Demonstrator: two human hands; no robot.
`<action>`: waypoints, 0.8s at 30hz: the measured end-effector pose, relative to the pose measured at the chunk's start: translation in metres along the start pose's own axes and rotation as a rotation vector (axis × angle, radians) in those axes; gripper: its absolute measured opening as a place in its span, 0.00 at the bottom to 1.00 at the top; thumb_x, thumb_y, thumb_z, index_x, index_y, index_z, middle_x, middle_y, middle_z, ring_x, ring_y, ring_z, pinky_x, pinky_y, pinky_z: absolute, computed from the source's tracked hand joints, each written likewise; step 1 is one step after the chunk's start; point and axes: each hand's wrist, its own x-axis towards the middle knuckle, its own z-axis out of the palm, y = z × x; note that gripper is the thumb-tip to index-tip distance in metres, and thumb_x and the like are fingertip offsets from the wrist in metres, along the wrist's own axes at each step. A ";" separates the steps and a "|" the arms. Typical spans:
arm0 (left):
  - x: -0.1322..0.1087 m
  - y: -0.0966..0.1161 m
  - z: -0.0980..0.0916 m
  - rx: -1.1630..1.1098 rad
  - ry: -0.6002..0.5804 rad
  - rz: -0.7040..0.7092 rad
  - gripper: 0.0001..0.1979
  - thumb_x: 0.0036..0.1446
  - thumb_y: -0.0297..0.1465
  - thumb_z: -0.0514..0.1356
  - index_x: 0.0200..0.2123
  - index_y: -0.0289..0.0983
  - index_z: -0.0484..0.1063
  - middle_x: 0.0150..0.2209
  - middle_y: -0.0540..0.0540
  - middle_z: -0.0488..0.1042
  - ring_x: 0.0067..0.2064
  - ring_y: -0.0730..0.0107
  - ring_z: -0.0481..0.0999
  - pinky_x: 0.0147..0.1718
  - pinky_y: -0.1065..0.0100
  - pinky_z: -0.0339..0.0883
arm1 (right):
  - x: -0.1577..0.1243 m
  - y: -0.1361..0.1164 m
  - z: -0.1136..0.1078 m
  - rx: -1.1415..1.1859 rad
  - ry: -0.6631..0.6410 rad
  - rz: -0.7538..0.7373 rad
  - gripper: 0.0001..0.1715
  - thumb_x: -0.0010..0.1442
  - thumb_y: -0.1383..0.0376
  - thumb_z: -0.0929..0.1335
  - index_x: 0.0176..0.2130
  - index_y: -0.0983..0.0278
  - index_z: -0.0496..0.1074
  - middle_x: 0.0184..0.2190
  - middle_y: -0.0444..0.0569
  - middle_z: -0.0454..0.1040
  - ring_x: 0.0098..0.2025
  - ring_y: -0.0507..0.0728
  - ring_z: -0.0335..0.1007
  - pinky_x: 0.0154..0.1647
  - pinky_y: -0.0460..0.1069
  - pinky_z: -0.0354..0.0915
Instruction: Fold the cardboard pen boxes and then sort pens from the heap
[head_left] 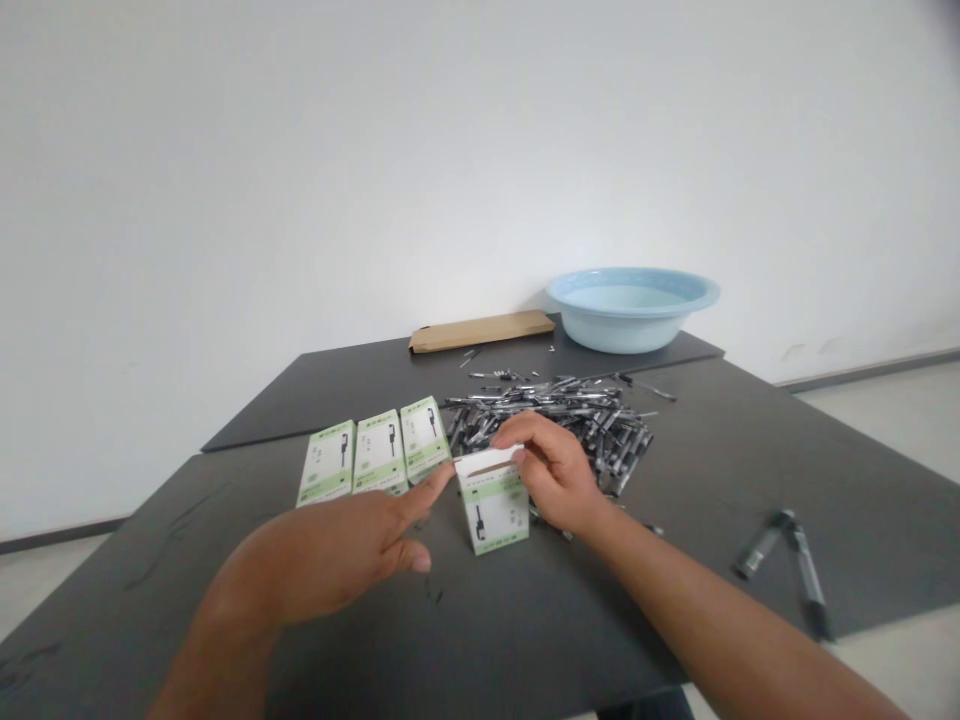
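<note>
A small white and green pen box stands upright on the dark table, its white top flap partly raised with a narrow gap under it. My right hand grips the flap and the box's upper right corner between thumb and fingers. At the top left corner of the box, the outstretched index finger of my left hand touches its edge; the thumb is apart and nothing is held. Three similar boxes lie in a row beyond my left hand. Behind my right hand spreads a heap of black and clear pens.
A light blue basin stands at the table's back right. Left of it lies a flat brown cardboard piece. Two loose pens rest near the right edge of the table. A white wall rises behind.
</note>
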 end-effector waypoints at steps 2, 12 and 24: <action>-0.001 0.001 -0.001 -0.015 -0.027 -0.009 0.37 0.62 0.49 0.48 0.68 0.43 0.39 0.53 0.42 0.74 0.50 0.54 0.74 0.47 0.61 0.65 | 0.000 0.000 0.000 0.006 -0.004 -0.004 0.14 0.57 0.75 0.61 0.39 0.63 0.71 0.35 0.49 0.72 0.38 0.55 0.69 0.40 0.52 0.65; -0.005 0.004 -0.003 -0.028 -0.072 -0.079 0.37 0.62 0.46 0.50 0.68 0.45 0.36 0.58 0.41 0.68 0.55 0.51 0.69 0.51 0.58 0.62 | 0.001 0.002 -0.001 -0.006 0.022 -0.001 0.12 0.58 0.73 0.61 0.37 0.62 0.70 0.35 0.50 0.73 0.39 0.55 0.70 0.40 0.53 0.66; -0.001 0.014 0.007 0.002 -0.033 -0.093 0.38 0.61 0.45 0.52 0.68 0.38 0.41 0.56 0.37 0.70 0.56 0.49 0.68 0.52 0.57 0.60 | 0.003 -0.002 -0.001 -0.058 -0.002 -0.081 0.14 0.55 0.76 0.60 0.35 0.62 0.69 0.36 0.49 0.73 0.39 0.55 0.70 0.40 0.53 0.66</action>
